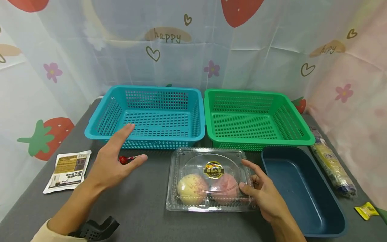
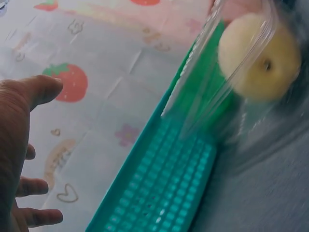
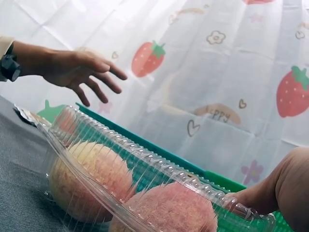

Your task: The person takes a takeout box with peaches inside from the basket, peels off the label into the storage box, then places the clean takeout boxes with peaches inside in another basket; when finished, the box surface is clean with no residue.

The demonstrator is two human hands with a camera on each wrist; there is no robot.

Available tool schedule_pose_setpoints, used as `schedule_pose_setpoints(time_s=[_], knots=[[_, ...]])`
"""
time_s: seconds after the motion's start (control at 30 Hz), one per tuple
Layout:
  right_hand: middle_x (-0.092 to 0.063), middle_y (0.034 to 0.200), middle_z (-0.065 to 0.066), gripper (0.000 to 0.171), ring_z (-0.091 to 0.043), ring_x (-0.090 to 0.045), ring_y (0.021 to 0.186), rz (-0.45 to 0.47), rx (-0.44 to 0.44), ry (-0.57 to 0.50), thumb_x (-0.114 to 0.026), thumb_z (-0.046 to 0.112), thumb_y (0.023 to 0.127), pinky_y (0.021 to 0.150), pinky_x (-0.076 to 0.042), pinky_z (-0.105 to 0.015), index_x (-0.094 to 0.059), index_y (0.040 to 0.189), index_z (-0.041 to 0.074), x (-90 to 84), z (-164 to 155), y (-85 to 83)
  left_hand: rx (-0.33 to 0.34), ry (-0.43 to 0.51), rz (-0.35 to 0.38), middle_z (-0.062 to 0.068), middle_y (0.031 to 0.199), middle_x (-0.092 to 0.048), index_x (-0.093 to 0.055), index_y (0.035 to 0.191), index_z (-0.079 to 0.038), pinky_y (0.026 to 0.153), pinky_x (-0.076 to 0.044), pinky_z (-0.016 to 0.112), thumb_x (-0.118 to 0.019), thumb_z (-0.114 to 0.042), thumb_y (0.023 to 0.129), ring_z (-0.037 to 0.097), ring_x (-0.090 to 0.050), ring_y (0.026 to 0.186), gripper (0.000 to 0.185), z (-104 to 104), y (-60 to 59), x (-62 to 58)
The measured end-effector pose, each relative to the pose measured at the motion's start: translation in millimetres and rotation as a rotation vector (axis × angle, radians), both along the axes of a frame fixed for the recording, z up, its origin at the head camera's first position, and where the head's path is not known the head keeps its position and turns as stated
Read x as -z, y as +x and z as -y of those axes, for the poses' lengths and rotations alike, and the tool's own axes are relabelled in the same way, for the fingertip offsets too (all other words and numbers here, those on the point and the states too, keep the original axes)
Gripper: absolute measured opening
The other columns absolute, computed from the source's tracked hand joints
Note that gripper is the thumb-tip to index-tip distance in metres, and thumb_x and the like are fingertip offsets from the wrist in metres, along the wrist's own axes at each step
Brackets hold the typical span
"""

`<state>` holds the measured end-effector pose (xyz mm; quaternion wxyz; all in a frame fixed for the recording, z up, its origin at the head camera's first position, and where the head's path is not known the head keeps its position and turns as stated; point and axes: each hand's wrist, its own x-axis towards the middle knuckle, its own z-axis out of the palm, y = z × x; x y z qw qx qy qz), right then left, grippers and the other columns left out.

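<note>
A clear plastic fruit box (image 1: 211, 198) with a label on its lid stands tilted on the grey table, holding two peaches, one pale yellow (image 1: 192, 190) and one pink (image 1: 225, 190). My right hand (image 1: 266, 191) grips its right side, thumb and fingers at the edge. To the left of the box, my left hand (image 1: 113, 164) is raised with fingers spread, holding nothing. Behind that hand a small red-wrapped piece (image 1: 123, 160) lies partly hidden. In the right wrist view the left hand (image 3: 82, 72) hovers apart from the box.
A blue basket (image 1: 145, 138) and a green basket (image 1: 260, 141) stand side by side at the back. Right of the box sit a dark blue tub (image 1: 302, 195), a long wrapped pack (image 1: 332, 164) and a yellow packet (image 1: 366, 211). A white-and-gold pouch (image 1: 69, 170) lies far left.
</note>
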<state>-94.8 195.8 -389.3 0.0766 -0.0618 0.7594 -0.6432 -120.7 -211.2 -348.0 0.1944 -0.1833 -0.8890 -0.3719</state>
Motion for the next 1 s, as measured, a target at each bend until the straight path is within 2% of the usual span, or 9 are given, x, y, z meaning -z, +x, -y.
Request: schedule_pose_setpoints(time_s=[0.33, 0.6, 1.0], knots=[[-0.033, 0.079, -0.011, 0.064, -0.018, -0.035, 0.066, -0.002, 0.007, -0.01, -0.065, 0.003, 0.091, 0.055, -0.035, -0.03, -0.036, 0.147, 0.013, 0.5, -0.8, -0.8, 0.076, 0.049, 0.094, 0.008, 0.152, -0.034, -0.032, 0.152, -0.021, 0.101, -0.03, 0.061, -0.074, -0.029, 0.085, 0.031, -0.03, 0.138, 0.08, -26.4, 10.9, 12.7], [-0.035, 0.078, -0.011, 0.065, -0.019, -0.035, 0.065, -0.01, 0.011, -0.016, -0.065, 0.001, 0.091, 0.054, -0.034, -0.031, -0.036, 0.147, 0.012, 1.2, 0.5, -0.7, 0.123, 0.081, 0.226, 0.007, 0.153, -0.031, -0.031, 0.152, -0.021, 0.101, -0.034, 0.06, -0.069, -0.034, 0.089, 0.031, -0.028, 0.138, 0.075, -48.5, 16.6, 28.8], [-0.039, 0.08, -0.012, 0.064, -0.018, -0.04, 0.067, -0.035, -0.005, -0.017, -0.066, 0.005, 0.09, 0.056, -0.038, -0.029, -0.036, 0.147, 0.012, 4.6, -2.3, -0.3, 0.136, 0.094, 0.255, 0.011, 0.154, -0.028, -0.033, 0.152, -0.026, 0.099, -0.031, 0.066, -0.068, -0.039, 0.087, 0.034, -0.028, 0.138, 0.075, -65.8, 17.2, 44.2]])
